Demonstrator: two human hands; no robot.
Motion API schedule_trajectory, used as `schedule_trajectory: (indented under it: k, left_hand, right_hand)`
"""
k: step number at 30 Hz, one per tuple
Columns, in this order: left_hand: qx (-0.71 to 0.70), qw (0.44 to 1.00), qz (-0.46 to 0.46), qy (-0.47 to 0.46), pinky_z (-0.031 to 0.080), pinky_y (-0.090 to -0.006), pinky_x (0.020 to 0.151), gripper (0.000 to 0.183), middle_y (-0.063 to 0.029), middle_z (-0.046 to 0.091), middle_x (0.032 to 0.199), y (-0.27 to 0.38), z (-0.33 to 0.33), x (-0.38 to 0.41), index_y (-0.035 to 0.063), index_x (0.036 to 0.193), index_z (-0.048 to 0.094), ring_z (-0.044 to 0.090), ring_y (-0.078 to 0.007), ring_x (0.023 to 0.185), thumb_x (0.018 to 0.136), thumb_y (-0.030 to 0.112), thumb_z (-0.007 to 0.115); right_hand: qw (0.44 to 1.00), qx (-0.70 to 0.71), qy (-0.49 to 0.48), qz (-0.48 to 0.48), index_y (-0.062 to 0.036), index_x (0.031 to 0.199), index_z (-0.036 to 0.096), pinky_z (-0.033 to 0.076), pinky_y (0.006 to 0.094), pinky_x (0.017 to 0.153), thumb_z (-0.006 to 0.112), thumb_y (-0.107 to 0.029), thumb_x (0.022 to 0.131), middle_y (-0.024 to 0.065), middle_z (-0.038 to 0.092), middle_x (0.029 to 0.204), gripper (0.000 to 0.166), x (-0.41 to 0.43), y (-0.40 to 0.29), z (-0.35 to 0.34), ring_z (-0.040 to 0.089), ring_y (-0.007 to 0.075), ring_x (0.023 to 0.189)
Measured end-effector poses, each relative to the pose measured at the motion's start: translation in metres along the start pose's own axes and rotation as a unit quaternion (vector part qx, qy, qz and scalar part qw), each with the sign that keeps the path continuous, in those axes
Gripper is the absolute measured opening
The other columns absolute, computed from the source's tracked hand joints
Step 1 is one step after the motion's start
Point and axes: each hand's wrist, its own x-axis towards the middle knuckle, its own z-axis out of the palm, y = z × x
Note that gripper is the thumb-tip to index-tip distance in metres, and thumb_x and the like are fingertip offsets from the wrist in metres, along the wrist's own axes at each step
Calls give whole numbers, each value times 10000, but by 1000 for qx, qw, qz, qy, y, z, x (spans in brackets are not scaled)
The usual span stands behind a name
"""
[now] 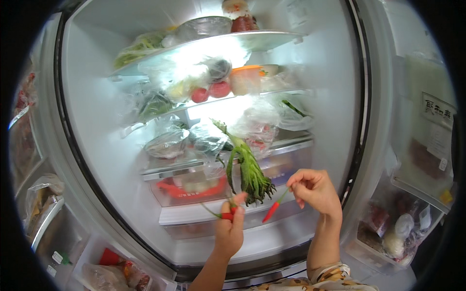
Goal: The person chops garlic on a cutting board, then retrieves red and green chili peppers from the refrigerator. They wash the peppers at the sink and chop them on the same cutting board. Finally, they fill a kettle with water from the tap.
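Observation:
Red chili peppers with green stems are held in my left hand, between thumb and fingers. My right hand pinches the green stem of another red chili pepper, which hangs tilted down to the left. Just above my left hand, a leafy green vegetable with a pale stalk juts out in front of the refrigerator's lower shelf, its dark leaf tips pointing down. What supports it cannot be told.
The open refrigerator's glass shelves hold bagged vegetables, a plastic-covered bowl, an orange-lidded container and red round produce. Below are clear drawers. Open doors with loaded bins flank both sides.

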Motion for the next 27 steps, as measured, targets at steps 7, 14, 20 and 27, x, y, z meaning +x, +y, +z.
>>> schedule_trajectory:
  k: [7,14,20,27]
  left_hand:
    - [-243,906,-268,-218,451,-225,546,221,-78,562,831,9,-12,-14,19,1073,405,537,-97,626,974,214,370]
    - [-247,910,-286,-170,331,-196,415,186,-24,473,723,17,-42,-15,29,1025,423,411,-57,498,977,198,362]
    - [-273,919,-276,-69,335,-203,417,206,-28,464,735,15,-64,-24,28,975,452,424,-75,506,977,214,363]
    - [-291,916,-273,31,339,-219,429,192,-38,486,738,13,-85,-30,49,961,451,443,-98,513,974,218,360]
  right_hand:
    - [998,2,-61,24,42,820,625,471,214,455,528,17,789,29,563,593,105,12,3,35,541,68,507]
    - [988,73,-136,14,35,862,635,476,208,459,532,28,810,35,577,611,116,26,8,75,554,71,513]
    - [981,62,-182,-32,18,1002,615,459,201,451,570,-55,857,31,608,739,169,39,0,113,568,72,574]
    - [929,-153,-189,-280,22,988,618,488,233,511,559,-93,850,75,629,826,189,114,-26,157,593,100,621]
